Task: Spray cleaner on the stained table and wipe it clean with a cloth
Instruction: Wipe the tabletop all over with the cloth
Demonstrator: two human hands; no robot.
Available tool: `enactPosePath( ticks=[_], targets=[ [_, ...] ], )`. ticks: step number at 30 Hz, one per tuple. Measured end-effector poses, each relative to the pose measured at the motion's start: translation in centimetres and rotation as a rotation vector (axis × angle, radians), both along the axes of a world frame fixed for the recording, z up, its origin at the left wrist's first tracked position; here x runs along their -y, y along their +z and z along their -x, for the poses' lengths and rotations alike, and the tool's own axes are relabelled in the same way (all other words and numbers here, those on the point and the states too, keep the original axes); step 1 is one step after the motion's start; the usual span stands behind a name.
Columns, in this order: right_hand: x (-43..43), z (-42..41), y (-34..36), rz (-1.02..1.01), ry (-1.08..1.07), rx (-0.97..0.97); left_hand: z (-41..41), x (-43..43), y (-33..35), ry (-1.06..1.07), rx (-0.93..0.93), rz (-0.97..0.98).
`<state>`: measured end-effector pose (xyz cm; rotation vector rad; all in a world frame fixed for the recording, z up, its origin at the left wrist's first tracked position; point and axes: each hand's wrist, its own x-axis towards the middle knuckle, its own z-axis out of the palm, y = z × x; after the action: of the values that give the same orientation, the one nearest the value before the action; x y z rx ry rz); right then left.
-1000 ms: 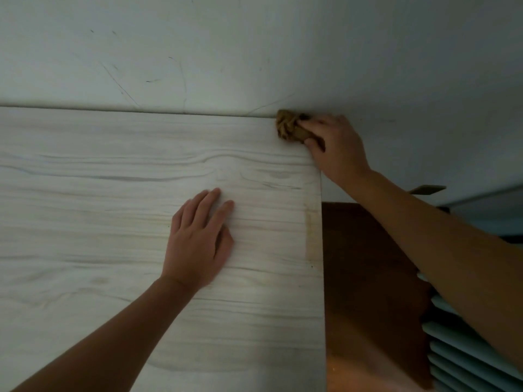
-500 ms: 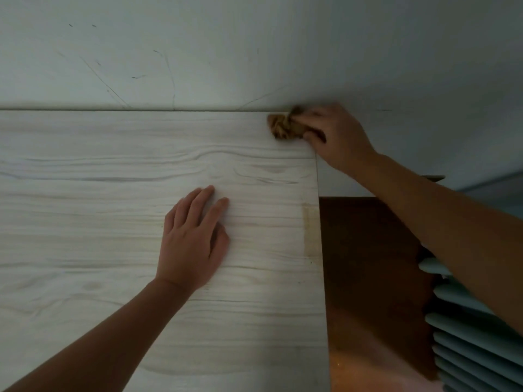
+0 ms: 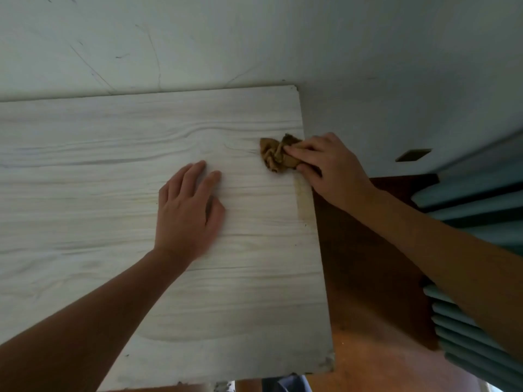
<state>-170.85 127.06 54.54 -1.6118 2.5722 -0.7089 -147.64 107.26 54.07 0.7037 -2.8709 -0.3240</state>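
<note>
A pale wood-grain table (image 3: 85, 193) fills the left and middle of the head view. My right hand (image 3: 331, 168) presses a crumpled brown cloth (image 3: 273, 155) onto the table near its right edge, a little in front of the far right corner. A yellowish stain strip (image 3: 302, 199) runs along the right edge just below the cloth. My left hand (image 3: 188, 210) lies flat on the tabletop, fingers slightly apart, holding nothing. No spray bottle is in view.
A white scuffed wall (image 3: 254, 38) stands directly behind the table. Right of the table is a reddish-brown floor (image 3: 365, 273), and teal pleated curtain folds (image 3: 475, 335) hang at the far right. The table's near edge (image 3: 226, 383) shows chipped corners.
My right hand has dragged the cloth from the far right corner toward me along the right edge. The camera view has tilted and pulled back. My left hand has stayed flat on the table.
</note>
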Motion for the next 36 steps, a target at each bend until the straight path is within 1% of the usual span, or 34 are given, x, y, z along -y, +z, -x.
enactPosePath(
  ticks=[5, 9, 12, 17, 21, 24, 28, 32, 34, 36],
  targets=[
    [-3.5, -5.6, -0.3, 0.020, -0.048, 0.024, -0.1, -0.1, 0.1, -0.001, -0.002, -0.030],
    [-6.1, -10.0, 0.3, -0.023, -0.083, 0.021, -0.5, -0.2, 0.6, -0.012, -0.086, -0.114],
    [-8.6, -14.0, 0.7, -0.063, -0.123, 0.015, -2.1, -0.9, 1.0, -0.055, -0.109, -0.118],
    [-12.5, -20.8, 1.0, -0.082, -0.158, -0.011, -8.3, -3.9, 1.6, -0.038, -0.031, -0.138],
    [-14.3, -24.0, 2.6, -0.192, -0.122, 0.033, -13.8, -4.8, 0.8, -0.153, 0.043, -0.072],
    [-14.0, -23.1, 4.4, -0.229, -0.113, 0.039, -14.6, -4.7, 0.3, -0.184, 0.058, -0.041],
    [-10.2, -18.1, 5.8, -0.122, -0.238, 0.021, -14.3, -4.7, 0.1, -0.179, 0.046, -0.030],
    [-5.8, -12.1, 3.7, -0.108, -0.290, 0.059, -14.2, -4.6, 0.1, -0.178, 0.049, -0.025],
    [-4.8, -11.3, 2.0, -0.096, -0.323, 0.085, -14.3, -4.7, 0.1, -0.174, 0.046, -0.022],
    [-5.0, -12.4, 0.9, -0.052, -0.366, 0.095, -14.2, -4.7, -0.1, -0.170, 0.044, -0.021]
  ],
)
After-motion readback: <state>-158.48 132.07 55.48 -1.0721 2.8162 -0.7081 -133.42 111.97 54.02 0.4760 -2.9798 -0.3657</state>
